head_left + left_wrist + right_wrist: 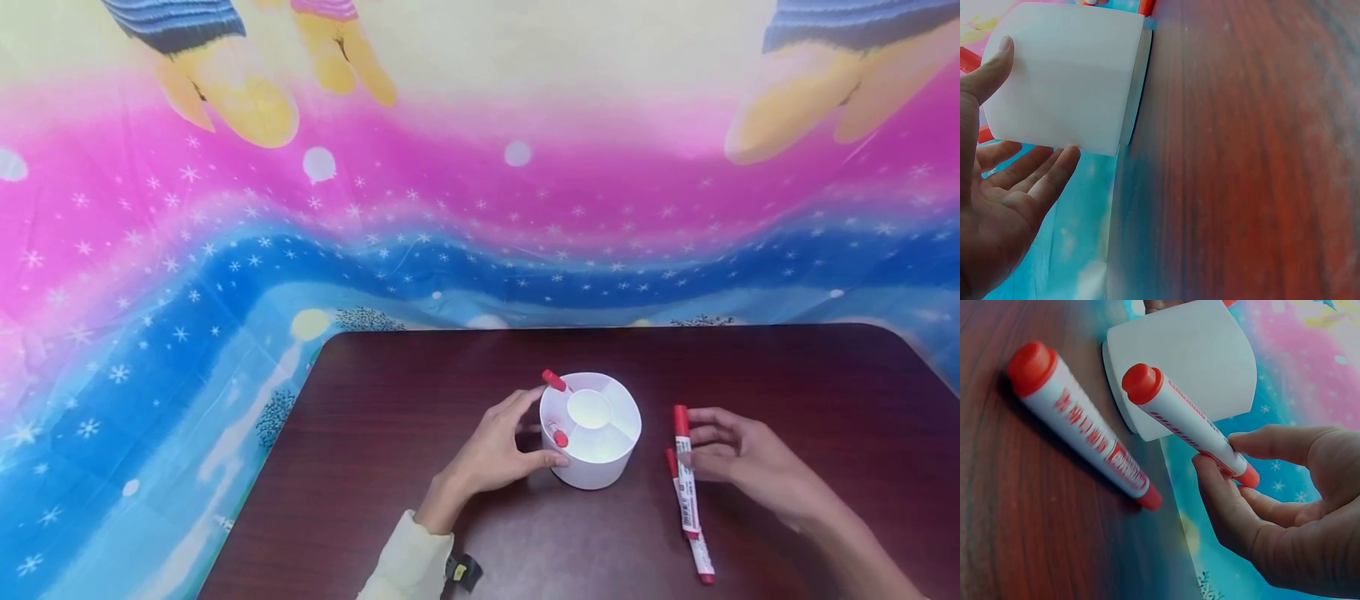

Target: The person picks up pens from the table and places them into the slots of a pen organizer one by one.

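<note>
A round white divided organizer (600, 473) with a circular middle section stands on the table. My left hand (491, 450) holds it from the left, thumb along the near wall and fingers round the far side. Two red-capped markers stick up inside: one marker (553, 380) leans over the far-left rim, the other marker (559, 436) sits at the near left. To the right, my right hand (757, 467) pinches a white marker with red ends (1191, 419) between thumb and fingertips, raised over the table. Below it a similar marker (1088, 428) lies on the tabletop.
The dark wood table (390, 383) has rounded far corners. Behind it hangs a colourful printed cloth (480, 192), reaching down past the table's far and left edges. A small black object (467, 572) is by my left sleeve (411, 554).
</note>
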A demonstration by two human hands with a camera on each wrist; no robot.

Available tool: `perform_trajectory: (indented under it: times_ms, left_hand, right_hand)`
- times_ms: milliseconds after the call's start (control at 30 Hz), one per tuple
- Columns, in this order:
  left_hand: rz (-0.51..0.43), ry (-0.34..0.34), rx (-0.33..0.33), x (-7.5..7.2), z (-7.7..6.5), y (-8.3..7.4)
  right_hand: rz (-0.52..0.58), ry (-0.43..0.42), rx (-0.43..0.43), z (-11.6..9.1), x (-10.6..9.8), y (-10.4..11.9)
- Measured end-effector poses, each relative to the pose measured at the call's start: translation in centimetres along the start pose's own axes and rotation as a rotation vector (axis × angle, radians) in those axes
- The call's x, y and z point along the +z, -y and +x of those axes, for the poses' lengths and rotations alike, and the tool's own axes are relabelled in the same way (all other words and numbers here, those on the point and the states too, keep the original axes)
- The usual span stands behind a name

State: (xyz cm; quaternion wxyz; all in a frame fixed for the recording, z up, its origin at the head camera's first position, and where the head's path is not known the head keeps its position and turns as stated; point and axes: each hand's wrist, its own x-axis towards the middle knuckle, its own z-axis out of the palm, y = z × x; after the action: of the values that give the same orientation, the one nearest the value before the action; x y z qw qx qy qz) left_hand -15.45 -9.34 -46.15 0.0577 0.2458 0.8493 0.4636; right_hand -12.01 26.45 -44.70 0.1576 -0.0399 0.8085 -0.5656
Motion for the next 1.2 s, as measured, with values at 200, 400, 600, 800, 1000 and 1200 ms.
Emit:
perform_trajectory:
  times_ms: [200, 400, 600, 800, 1000, 1200]
  left_hand:
    - [0.005, -0.002, 0.000, 0.0, 0.0, 0.0]
    - [0.019, 0.000, -0.003, -0.1, -0.1, 0.0]
    - [0.016, -0.001, -0.003, -0.1, 0.0, 0.0]
    - [0.011, -0.003, 0.008, -0.2, 0.0, -0.1]
    - [0.017, 0.000, 0.009, -0.1, 0.0, -0.1]
    - [0.013, 0.002, 0.004, -0.1, -0.1, 0.0]
  right_hand:
    - [0.022, -0.001, -0.029, 0.3, 0.5, 0.7]
    - [0.038, 0.000, -0.069, 0.6, 0.9, 1.3]
    - [0.002, -0.010, -0.079, 1.0, 1.3, 1.9]
    - [-0.027, -0.023, -0.081, 1.2, 1.6, 2.4]
    - [-0.015, -0.025, -0.079, 1.3, 1.8, 2.9]
    - [-0.022, -0.036, -0.096, 1.5, 1.7, 3.6]
